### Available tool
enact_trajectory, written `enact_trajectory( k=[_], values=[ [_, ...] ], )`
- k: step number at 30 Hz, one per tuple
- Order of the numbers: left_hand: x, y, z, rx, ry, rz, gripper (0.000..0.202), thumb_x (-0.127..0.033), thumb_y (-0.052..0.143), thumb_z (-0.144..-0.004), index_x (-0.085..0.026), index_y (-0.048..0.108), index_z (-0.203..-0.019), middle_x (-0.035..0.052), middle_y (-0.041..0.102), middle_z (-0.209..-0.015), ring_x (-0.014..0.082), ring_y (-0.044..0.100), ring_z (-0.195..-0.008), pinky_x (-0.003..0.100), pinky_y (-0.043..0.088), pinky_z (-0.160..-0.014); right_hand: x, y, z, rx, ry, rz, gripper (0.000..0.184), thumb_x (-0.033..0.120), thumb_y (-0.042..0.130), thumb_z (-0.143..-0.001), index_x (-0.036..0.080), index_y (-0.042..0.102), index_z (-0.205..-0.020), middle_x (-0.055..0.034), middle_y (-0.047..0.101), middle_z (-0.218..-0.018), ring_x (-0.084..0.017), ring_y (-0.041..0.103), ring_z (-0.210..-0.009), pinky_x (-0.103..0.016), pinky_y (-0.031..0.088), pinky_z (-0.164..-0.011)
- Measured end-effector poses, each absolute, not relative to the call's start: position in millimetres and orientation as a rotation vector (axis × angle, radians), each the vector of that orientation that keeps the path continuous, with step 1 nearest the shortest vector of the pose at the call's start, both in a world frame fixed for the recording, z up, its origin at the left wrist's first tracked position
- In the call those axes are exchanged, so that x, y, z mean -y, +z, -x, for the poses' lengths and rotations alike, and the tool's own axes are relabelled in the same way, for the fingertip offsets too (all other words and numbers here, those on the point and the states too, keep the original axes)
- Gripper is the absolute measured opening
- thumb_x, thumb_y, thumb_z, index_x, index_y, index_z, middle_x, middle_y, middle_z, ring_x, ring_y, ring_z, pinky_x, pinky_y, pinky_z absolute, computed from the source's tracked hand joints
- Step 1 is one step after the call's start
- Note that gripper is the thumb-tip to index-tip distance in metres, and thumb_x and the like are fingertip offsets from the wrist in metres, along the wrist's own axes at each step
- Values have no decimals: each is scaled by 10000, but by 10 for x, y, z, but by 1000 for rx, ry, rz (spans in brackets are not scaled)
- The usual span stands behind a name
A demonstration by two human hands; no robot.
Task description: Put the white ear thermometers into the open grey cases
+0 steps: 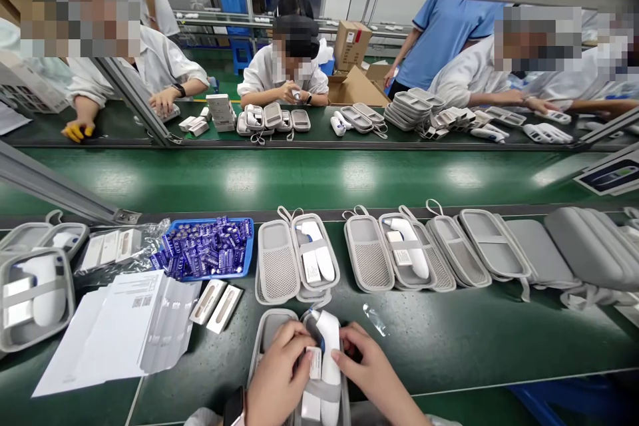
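Right in front of me lies an opened grey zip case [269,326], holding a white handheld thermometer [329,346] with a blue-tipped end. Beside the thermometer is a small white box [314,363]; a grey elastic strap [322,391] crosses both. My left hand [282,369] is closed with thumb and fingers at the small box, covering part of the case. My right hand [367,361] is closed at the thermometer's right side, thumb on its body and the other fingers curled by the case rim.
Behind my hands, two filled cases [319,259] [407,253] lie open, with several grey cases [539,253] to the right. A blue tray [247,259] of batteries, two small boxes [223,308] and paper sheets [107,333] lie left. Co-workers sit beyond the green conveyor [299,176].
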State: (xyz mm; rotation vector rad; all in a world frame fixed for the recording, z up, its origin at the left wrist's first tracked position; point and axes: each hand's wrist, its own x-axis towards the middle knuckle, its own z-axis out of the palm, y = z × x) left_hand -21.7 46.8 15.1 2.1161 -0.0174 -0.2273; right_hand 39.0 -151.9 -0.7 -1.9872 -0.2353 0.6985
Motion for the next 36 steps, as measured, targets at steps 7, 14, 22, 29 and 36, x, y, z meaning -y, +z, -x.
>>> enact_trajectory(
  k=[7,14,22,29,36],
  values=[
    [-450,205,188,-8,-214,-2118,213,-154,477,-943,-209,664,-1029,88,599,-1108,230,591,-1097,383,495,-987,1617,47,-483,205,503,2136,640,420,676,-820,254,490,-1410,-88,572,-1219,-269,551,-1072,-453,391,-1005],
    [-409,156,262,12,-142,-2185,205,-105,482,-894,-207,655,-938,93,603,-1099,234,592,-1100,376,508,-978,1353,22,-601,345,435,2108,385,446,375,-1014,235,683,-920,-70,602,-1015,-251,543,-1029,-432,395,-965],
    [-594,133,396,273,-437,-2226,596,-405,822,-691,-211,617,-1216,171,457,-1474,378,467,-1352,479,470,-1086,1392,-52,-356,301,477,2128,189,372,521,-947,222,635,-951,-96,511,-1195,-260,488,-1196,-421,376,-1054],
    [-660,408,305,320,-739,-2203,823,-295,790,-697,-209,452,-1443,143,283,-1622,326,221,-1513,474,307,-1208,1455,11,-485,329,543,2083,205,387,498,-954,247,646,-973,-67,578,-1141,-253,507,-1184,-411,367,-1055],
    [-510,351,341,145,-809,-2308,955,-230,761,-642,-159,376,-1513,130,248,-1641,308,190,-1523,445,238,-1243,1403,-104,-492,282,416,2116,129,313,504,-923,234,602,-952,-57,610,-1021,-243,567,-1042,-381,432,-946]
  ],
)
